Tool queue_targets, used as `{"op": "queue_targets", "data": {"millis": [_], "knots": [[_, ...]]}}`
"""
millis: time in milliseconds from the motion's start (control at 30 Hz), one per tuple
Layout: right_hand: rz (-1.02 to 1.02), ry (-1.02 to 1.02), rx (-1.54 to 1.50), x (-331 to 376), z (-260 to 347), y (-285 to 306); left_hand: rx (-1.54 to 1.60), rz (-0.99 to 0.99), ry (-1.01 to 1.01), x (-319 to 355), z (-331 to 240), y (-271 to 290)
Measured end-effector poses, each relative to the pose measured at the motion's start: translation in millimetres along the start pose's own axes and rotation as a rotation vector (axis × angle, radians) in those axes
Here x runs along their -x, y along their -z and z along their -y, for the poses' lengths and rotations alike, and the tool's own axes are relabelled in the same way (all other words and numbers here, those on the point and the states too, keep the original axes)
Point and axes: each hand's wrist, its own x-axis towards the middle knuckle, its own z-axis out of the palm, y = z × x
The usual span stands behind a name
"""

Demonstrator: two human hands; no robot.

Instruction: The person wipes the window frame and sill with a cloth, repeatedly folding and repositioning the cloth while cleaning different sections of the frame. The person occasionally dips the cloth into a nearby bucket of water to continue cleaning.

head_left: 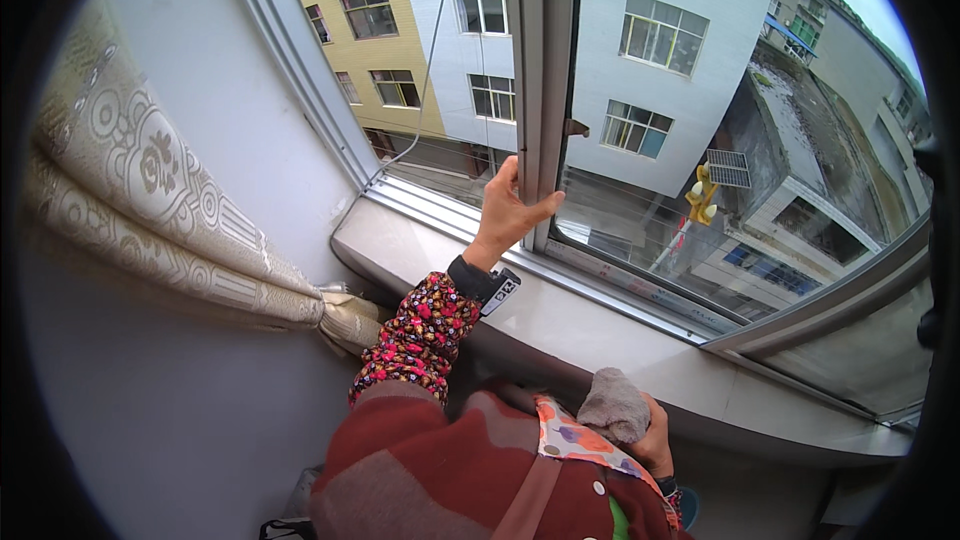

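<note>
My left hand (503,218) reaches over the sill and grips the upright edge of a sliding window frame (541,80), fingers on its left side and thumb across its near face. A patterned sleeve and a dark wristband with a small tag cover that wrist. Close to my body, my right hand (657,443) holds a bunched grey cloth (614,406); part of this hand is hidden behind the cloth and my clothing. Along the bottom of the window runs a metal track (440,202). A small latch (577,128) sticks out from the frame.
A pale sill (570,315) curves along below the window. On the left hangs a tied-back beige curtain (190,200) against the wall. A cable (432,50) runs down by the window's left part. Outside stand buildings and a solar street lamp (703,195).
</note>
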Motion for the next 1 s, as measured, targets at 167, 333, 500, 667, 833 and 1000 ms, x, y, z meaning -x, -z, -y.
{"op": "queue_targets", "data": {"millis": [167, 333, 500, 667, 833, 1000], "knots": [[0.01, 0.015, 0.048, -5, 8, -5, -0.154, -0.235, -0.062, -1, 10, 43], [0.025, 0.014, 0.03, -12, 9, -7, -0.521, -0.564, -0.172, -4, 19, 82], [0.039, 0.026, 0.046, -16, 7, -4, -0.635, -0.738, -0.163, -11, 29, 116], [0.039, -0.011, -0.005, -18, 4, 1, -0.543, -0.823, -0.098, -22, 38, 147], [0.042, 0.006, 0.005, -20, 5, 4, -0.588, -0.898, -0.016, -32, 47, 176], [0.06, 0.11, -0.005, -21, 10, 9, -0.613, -0.962, -0.045, -42, 60, 203]]}}
